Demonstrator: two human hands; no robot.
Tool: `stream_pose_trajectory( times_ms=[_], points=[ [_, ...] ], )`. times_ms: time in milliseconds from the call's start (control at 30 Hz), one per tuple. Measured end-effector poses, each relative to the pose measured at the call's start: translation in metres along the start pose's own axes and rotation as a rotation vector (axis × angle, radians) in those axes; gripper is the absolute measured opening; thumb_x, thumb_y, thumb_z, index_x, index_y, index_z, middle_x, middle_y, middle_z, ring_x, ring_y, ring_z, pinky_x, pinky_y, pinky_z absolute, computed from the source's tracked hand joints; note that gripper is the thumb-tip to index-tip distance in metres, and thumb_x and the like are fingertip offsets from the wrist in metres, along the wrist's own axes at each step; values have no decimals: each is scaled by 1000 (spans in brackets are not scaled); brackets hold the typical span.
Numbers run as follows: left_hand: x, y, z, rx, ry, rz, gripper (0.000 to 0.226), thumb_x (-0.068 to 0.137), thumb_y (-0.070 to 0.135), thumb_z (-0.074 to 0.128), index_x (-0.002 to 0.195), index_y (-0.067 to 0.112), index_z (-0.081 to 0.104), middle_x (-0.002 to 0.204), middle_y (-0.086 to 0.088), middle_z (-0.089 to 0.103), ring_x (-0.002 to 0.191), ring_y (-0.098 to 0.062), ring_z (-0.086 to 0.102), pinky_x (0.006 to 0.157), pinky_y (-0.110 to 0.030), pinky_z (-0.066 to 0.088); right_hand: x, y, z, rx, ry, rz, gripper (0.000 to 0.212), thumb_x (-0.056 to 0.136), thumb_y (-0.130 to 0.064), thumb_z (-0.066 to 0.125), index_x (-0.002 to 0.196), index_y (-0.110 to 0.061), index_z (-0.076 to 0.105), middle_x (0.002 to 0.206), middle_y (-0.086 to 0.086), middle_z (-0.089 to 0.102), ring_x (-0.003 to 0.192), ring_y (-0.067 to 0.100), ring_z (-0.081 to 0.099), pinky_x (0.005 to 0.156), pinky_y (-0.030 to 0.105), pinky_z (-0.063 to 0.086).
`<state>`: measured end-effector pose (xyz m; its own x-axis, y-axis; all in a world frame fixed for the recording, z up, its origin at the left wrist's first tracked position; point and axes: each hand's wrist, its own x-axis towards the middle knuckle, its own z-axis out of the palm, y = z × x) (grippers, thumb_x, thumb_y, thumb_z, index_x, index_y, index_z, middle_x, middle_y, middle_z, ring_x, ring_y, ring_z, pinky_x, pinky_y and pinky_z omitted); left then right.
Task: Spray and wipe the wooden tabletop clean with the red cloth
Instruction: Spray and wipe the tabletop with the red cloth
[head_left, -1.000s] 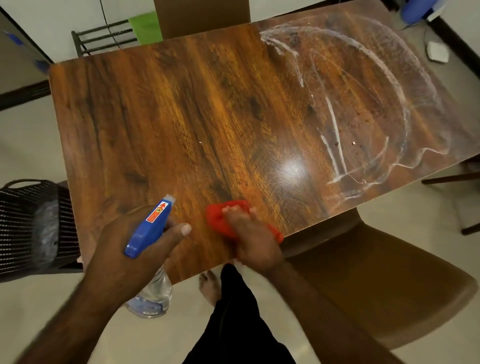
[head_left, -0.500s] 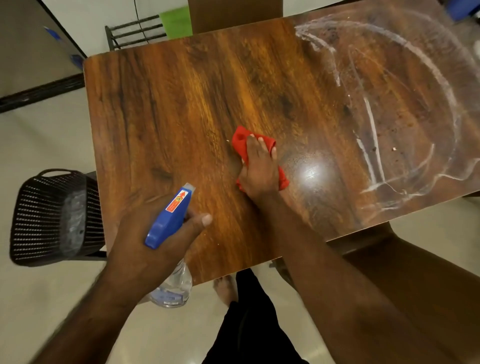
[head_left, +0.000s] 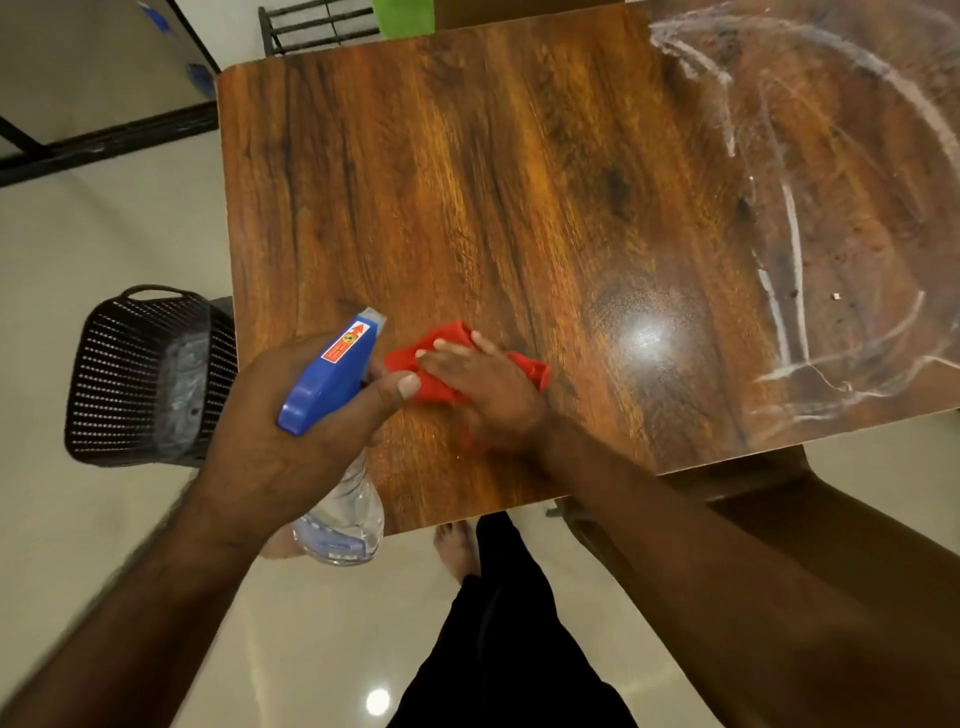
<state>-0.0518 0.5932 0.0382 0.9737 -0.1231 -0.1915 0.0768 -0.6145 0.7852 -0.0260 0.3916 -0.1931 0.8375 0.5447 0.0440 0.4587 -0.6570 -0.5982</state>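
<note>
The wooden tabletop fills the upper middle of the head view. White dried streaks curve across its right part. My right hand presses the red cloth flat onto the wood near the front edge, fingers straight and pointing left. My left hand grips a spray bottle with a blue trigger head and a clear body, held over the table's front left corner, just left of the cloth.
A black perforated basket stands on the floor left of the table. A brown chair sits at the front right, under my right arm. A dark rack with a green cloth lies beyond the far edge. My legs and bare foot are below.
My right hand slid the red cloth forward from the front edge, then back toward me and to the left, close to the spray bottle. The view shifted right and closer.
</note>
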Motion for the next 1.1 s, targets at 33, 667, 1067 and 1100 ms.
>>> stream_pose_trajectory(
  times_ms=[33,667,1067,1100],
  points=[
    [-2,0,-1,-10,2,-6,28,85,37,76,69,20,62,63,-5,67,56,-20,65,58,-31,55,-12,-12,10,22,-18,-47,63,99,-23,60,159,-15,43,162,3,47,155,19,33,132,49,9],
    [-31,49,95,-72,-40,-56,33,81,35,75,67,9,59,61,-8,65,55,-21,63,56,-17,52,-196,57,-57,-95,-126,-25,80,96,-47,70,163,-22,34,170,-6,31,160,11,18,130,54,15],
    [-35,111,227,-67,-144,52,44,80,63,64,72,20,59,59,-2,60,55,-21,60,57,-36,55,-310,175,-159,-142,283,500,83,84,0,68,161,-14,38,165,2,39,157,21,29,123,62,29],
    [-34,112,237,-69,-166,78,41,79,61,62,72,20,61,60,-3,61,55,-22,61,57,-39,57,-306,162,-152,-114,297,532,86,84,1,69,162,-14,36,166,4,39,158,22,27,124,62,26]
  ],
)
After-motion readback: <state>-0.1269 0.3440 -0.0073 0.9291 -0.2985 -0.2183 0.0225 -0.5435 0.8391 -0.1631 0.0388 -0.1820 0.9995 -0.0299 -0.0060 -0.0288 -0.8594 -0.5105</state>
